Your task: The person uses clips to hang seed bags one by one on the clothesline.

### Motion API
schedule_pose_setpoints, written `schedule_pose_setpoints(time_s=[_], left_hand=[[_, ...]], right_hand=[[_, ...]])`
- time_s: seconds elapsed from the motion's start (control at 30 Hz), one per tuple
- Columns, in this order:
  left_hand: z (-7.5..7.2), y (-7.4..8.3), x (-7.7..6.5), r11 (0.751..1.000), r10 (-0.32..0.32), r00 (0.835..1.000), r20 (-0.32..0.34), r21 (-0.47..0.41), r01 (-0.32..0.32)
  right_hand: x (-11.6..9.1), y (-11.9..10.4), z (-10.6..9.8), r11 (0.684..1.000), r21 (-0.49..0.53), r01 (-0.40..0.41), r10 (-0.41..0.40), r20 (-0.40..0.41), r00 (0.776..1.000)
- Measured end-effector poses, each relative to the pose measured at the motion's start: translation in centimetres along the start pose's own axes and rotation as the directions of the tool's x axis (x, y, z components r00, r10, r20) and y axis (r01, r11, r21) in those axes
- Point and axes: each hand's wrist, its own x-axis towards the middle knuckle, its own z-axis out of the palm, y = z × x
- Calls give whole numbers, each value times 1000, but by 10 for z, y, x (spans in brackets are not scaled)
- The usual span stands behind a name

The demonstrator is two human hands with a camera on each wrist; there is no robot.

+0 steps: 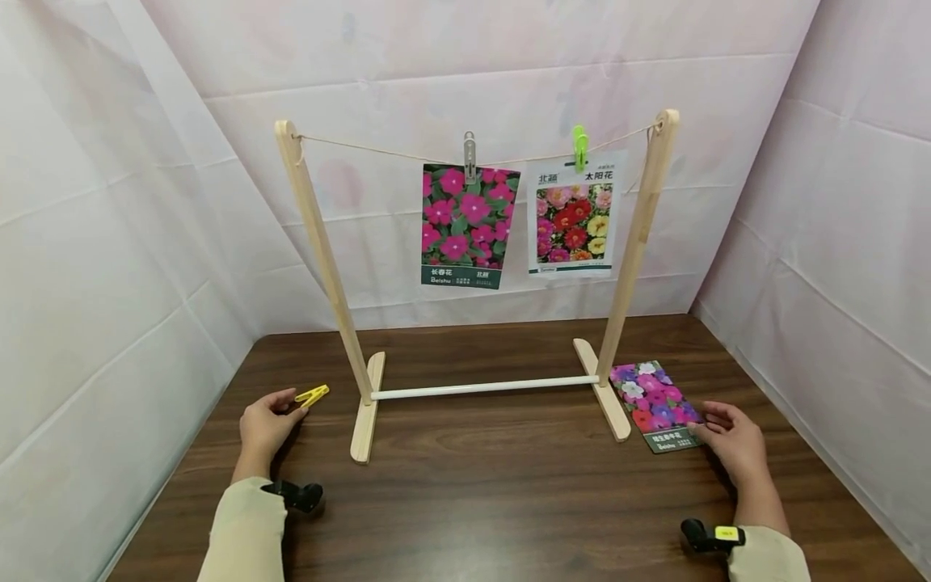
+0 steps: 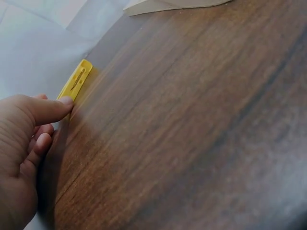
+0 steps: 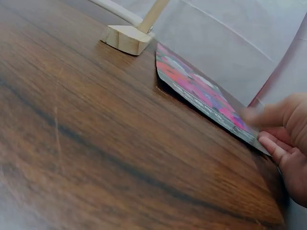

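Note:
On the left of the table my left hand point(image 1: 267, 427) pinches a small yellow clothespin point(image 1: 313, 395) between thumb and fingers. The left wrist view shows the thumb lying over one end of the clothespin point(image 2: 81, 76), its metal spring facing up. At the right, a flower seed packet point(image 1: 657, 400) with pink, purple, red and white blooms lies by the stand's foot. My right hand point(image 1: 736, 443) pinches its near right corner. In the right wrist view the thumb is over the packet point(image 3: 196, 88) and the fingers are at its edge, which sits slightly off the wood.
A wooden stand with two posts point(image 1: 320, 234), a white crossbar point(image 1: 480, 389) and a string point(image 1: 371, 149) stands mid-table. A grey clothespin point(image 1: 469, 158) holds a magenta-flower packet point(image 1: 469, 226) there; a green clothespin point(image 1: 579, 149) holds a white-bordered packet point(image 1: 573, 222). Pale cloth point(image 1: 465, 48) hangs behind.

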Motion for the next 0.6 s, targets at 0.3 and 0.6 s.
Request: schedule_pose_setpoints(time_s=[0.3, 0.6], left_hand=[[-3, -3, -8, 1000, -7, 1000, 18, -8, 8], [-8, 0, -14, 998, 19, 994, 110, 52, -25]], right_hand=[[0, -1, -7, 984, -170, 54, -29, 149, 988], [1, 5, -11, 981, -164, 107, -86, 129, 988]])
